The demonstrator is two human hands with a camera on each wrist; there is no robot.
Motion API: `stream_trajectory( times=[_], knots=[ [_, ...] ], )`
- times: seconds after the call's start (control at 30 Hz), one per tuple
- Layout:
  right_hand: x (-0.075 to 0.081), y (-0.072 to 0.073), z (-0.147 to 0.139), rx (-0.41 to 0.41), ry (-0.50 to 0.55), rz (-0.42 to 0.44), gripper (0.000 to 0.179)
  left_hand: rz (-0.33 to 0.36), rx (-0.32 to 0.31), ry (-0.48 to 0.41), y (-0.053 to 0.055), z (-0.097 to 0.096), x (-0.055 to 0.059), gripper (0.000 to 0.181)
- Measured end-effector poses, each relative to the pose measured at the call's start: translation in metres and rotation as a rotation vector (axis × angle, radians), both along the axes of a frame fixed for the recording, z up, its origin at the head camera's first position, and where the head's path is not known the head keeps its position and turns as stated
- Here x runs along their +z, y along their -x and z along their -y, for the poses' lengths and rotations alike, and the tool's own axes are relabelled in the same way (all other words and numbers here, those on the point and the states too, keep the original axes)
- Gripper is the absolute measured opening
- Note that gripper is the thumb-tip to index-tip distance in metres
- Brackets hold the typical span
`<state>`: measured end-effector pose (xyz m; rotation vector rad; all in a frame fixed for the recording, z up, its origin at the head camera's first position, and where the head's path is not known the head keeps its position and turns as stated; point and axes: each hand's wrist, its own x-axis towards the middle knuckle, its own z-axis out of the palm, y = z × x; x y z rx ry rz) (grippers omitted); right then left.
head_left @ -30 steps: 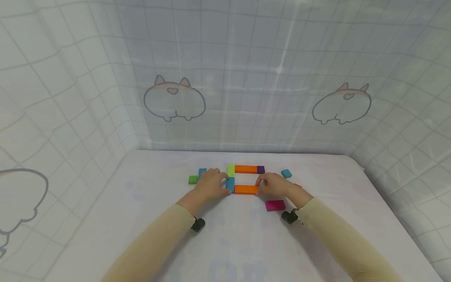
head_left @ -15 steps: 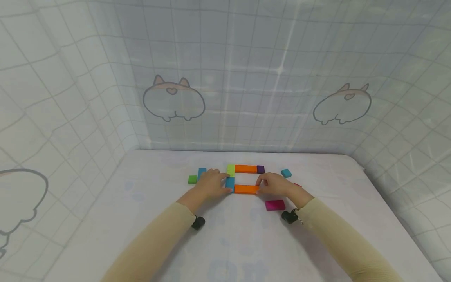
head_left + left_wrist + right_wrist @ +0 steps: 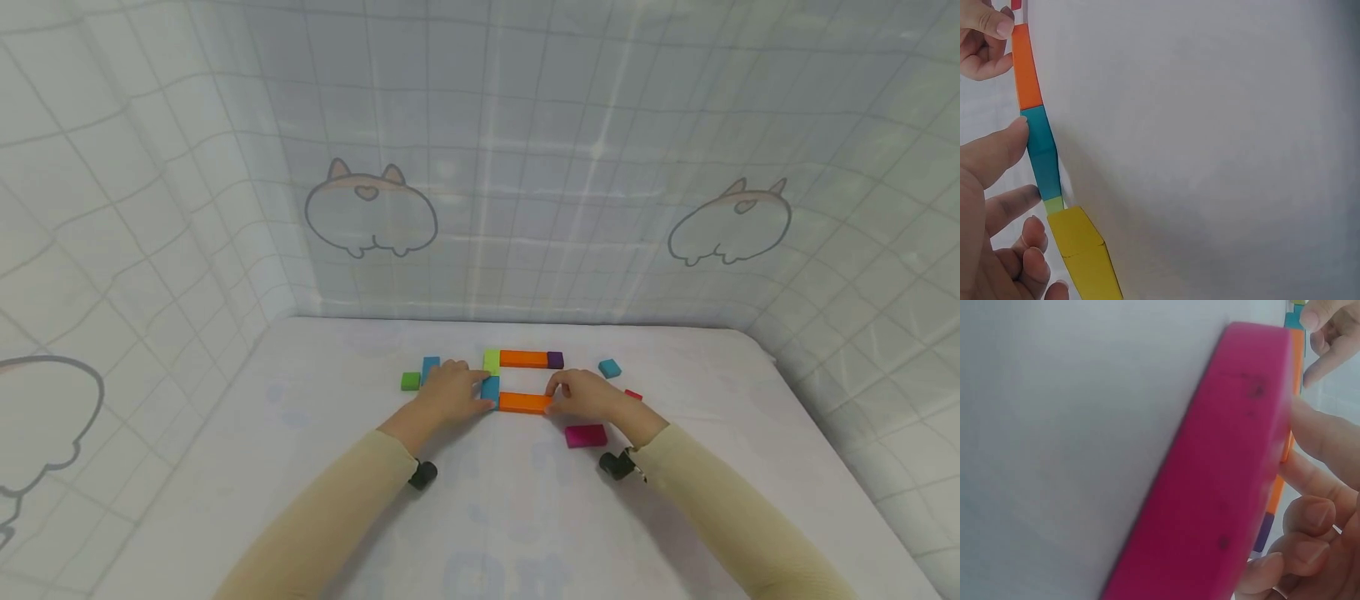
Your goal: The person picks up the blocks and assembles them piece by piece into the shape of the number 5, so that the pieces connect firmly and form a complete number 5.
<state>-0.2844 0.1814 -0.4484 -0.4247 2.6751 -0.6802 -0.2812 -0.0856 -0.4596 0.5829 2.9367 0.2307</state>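
Note:
Left hand (image 3: 448,393) holds a blue block (image 3: 490,392) by its two ends, thumb at the near end and index finger at the far one. The right hand (image 3: 587,395) pinches the right end of an orange block (image 3: 522,403) between thumb and index finger. That orange block butts against the blue one. A lime-green block (image 3: 491,362) touches the blue block's far end. From it a second orange block (image 3: 523,359) runs right to a small purple block (image 3: 555,360). Together they outline a rectangle whose right side is unbounded by blocks.
A magenta block (image 3: 586,436) lies below the right hand. Further right are a small teal block (image 3: 610,368) and a red one (image 3: 633,394). Left lie a green block (image 3: 410,381) and another blue block (image 3: 430,367). The left wrist view adds a yellow block (image 3: 1088,253).

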Motion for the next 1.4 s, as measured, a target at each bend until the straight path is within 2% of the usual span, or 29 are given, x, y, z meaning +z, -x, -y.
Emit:
stream_trajectory(
  times=[0.9, 1.4],
  knots=[
    [-0.002, -0.009, 0.0, 0.024, -0.011, -0.025, 0.024, -0.004, 0.0, 0.037, -0.004, 0.0, -0.001, 0.064],
    [0.002, -0.015, -0.002, 0.018, -0.015, -0.029, 0.025, 0.006, 0.019, 0.013, -0.008, -0.002, -0.003, 0.064]
  ],
)
